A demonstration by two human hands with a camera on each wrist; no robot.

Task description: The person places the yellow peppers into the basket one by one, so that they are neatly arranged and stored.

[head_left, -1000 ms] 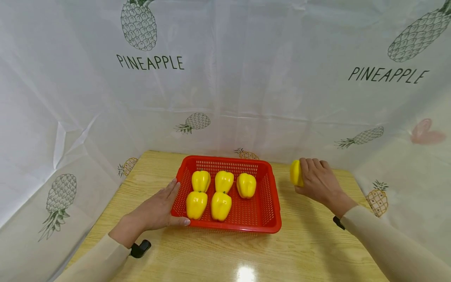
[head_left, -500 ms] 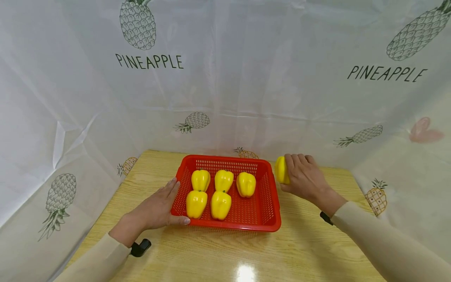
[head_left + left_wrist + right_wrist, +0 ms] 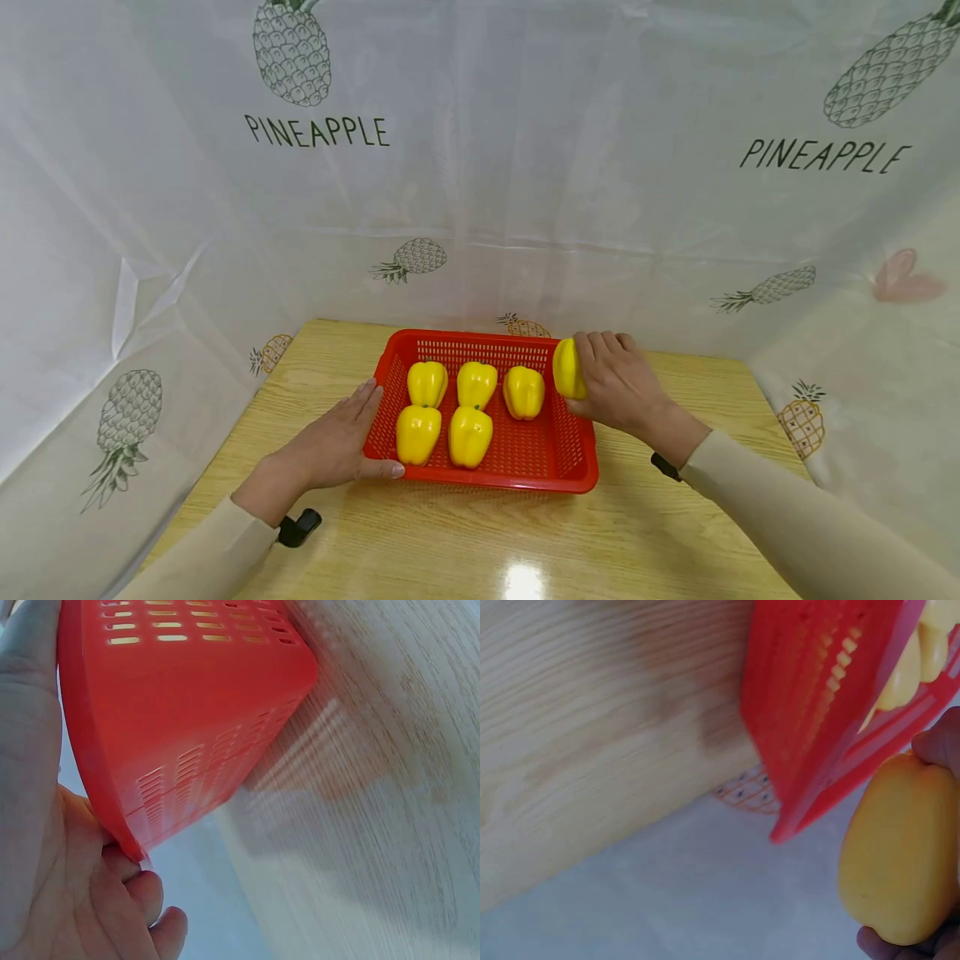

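Observation:
My right hand grips a yellow bell pepper over the right rim of a red plastic basket. In the right wrist view the held pepper is pinched at its two ends, above the rim. Several more yellow bell peppers stand inside the basket: a back row with one pepper at its right end, and a front row with one pepper at the middle. My left hand rests against the basket's left side, fingers straight along the left rim and thumb on the front rim.
The basket stands on a light wooden table. Behind and beside it hangs a pale sheet printed with pineapples, close to the table's back edge. Perforated basket walls rise from the wood in the left wrist view.
My right hand has carried the yellow bell pepper leftward, from beside the basket to over its right rim. The left hand and the basket have stayed in place.

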